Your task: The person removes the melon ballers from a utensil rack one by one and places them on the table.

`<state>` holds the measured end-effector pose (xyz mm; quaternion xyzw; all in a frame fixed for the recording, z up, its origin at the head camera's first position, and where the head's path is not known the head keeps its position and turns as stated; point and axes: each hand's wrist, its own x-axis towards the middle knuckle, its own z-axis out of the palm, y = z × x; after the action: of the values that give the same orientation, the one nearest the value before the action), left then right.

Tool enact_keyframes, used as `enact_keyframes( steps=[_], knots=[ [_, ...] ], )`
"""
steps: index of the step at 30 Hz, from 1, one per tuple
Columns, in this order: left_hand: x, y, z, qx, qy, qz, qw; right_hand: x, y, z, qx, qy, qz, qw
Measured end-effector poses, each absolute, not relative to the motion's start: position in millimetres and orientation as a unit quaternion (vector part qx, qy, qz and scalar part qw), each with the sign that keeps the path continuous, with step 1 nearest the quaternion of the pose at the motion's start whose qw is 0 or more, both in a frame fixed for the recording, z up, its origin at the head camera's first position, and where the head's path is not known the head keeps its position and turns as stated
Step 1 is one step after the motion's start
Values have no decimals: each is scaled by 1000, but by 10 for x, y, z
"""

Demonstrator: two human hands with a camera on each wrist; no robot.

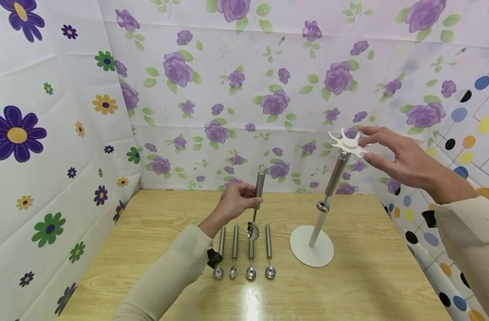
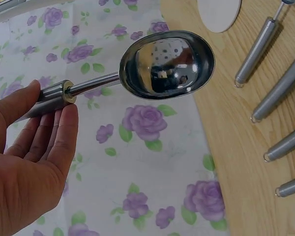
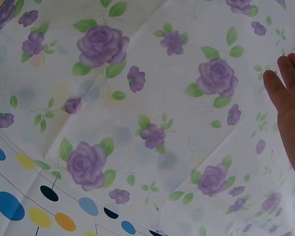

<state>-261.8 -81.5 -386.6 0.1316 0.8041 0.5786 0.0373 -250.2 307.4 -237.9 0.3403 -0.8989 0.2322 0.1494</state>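
A metal scoop (image 2: 167, 64) with an oval bowl is held by its handle between the thumb and fingers of my left hand (image 1: 238, 199). Its bowl hangs down over the row of tools in the head view. My right hand (image 1: 409, 156) grips the edge of the hooked white top of a utensil rack (image 1: 350, 142) between thumb and fingers. From one of the rack's hooks hangs a melon baller (image 1: 336, 174), tilted, its round end low beside the white post. The right wrist view catches only part of the right hand (image 3: 292, 103), at the right edge.
Several steel-handled tools lie side by side on the wooden table (image 1: 168, 249), among them a melon baller (image 1: 270, 272) and one with a narrow pointed end (image 1: 233, 271). The rack's round white base (image 1: 300, 249) stands to their right. Flowered cloth (image 1: 212, 102) walls the back.
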Motion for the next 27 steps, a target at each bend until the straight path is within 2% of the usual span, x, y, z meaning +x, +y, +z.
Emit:
enact_keyframes(
  steps=[27],
  knots=[
    [-2489,-1506,-4509,-34,813,581,-1,-2515,3063,-2411,329,-900,245,150]
  ],
)
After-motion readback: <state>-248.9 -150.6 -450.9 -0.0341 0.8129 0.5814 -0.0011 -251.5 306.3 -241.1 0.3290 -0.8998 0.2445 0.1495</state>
